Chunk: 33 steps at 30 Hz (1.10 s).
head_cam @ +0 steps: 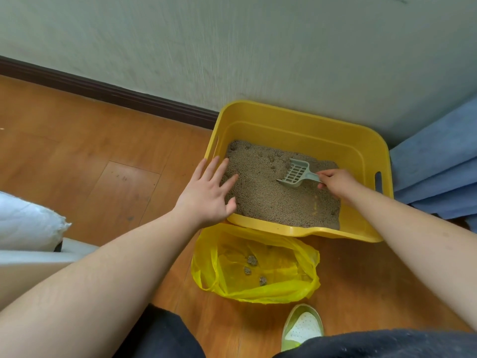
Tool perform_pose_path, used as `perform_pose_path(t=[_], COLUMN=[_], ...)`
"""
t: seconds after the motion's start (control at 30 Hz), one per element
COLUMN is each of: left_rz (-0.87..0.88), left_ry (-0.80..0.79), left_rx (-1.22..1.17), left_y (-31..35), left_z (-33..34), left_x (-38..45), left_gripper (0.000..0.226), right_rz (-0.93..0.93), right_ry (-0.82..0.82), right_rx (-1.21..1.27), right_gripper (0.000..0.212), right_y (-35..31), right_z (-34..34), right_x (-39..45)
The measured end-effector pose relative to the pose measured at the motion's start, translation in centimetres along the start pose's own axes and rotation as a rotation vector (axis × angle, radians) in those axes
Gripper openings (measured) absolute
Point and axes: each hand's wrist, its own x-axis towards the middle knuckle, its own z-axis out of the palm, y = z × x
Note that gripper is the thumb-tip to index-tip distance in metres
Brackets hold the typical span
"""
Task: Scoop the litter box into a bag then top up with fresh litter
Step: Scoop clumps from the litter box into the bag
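scoop point(294, 173) in far right of litter box point(296, 120), light, stiff, best held by thin handle | right hand point(335, 180) pinching handle | left hand point(206, 192) flat, fingers spread, on left rim | bag point(258, 288) near, soft, floppy

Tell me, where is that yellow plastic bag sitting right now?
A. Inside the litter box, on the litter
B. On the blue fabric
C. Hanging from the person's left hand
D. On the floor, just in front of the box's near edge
D: the yellow bag lies open on the wooden floor just before the near rim of the litter box, with a few clumps inside.
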Motion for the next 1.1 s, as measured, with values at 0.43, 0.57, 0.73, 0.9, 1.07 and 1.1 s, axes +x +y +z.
perform_pose_path(t=[0.43,0.57,0.73,0.9,1.07,1.1], left_rz=[-0.017,-0.021,-0.029,-0.032,-0.027,-0.026], left_ry=[0.032,0.028,0.007,-0.005,0.012,0.020], left_rx=[-0.038,-0.041,-0.041,-0.034,-0.032,-0.033], left_y=[0.0,0.1,0.2,0.2,0.1,0.1], left_z=[0.0,0.0,-0.3,-0.5,-0.4,-0.3], left_x=[0.1,0.2,0.2,0.1,0.2,0.2], left_gripper=[0.078,0.077,0.078,0.079,0.079,0.078], right_rz=[0.020,0.018,0.032,0.043,0.110,0.125], right_ry=[-0.051,-0.054,-0.056,-0.043,-0.038,-0.042], right_rx=[0.045,0.089,0.158,0.228,0.315,0.327], right_gripper=[0.029,0.030,0.031,0.031,0.031,0.031], right_y=[-1.9,-2.9,-4.2,-6.6,-6.6,-6.4], right_z=[2.5,3.6,5.1,6.4,7.3,7.5], right_x=[3.1,3.0,2.0,1.2,1.5,1.6])
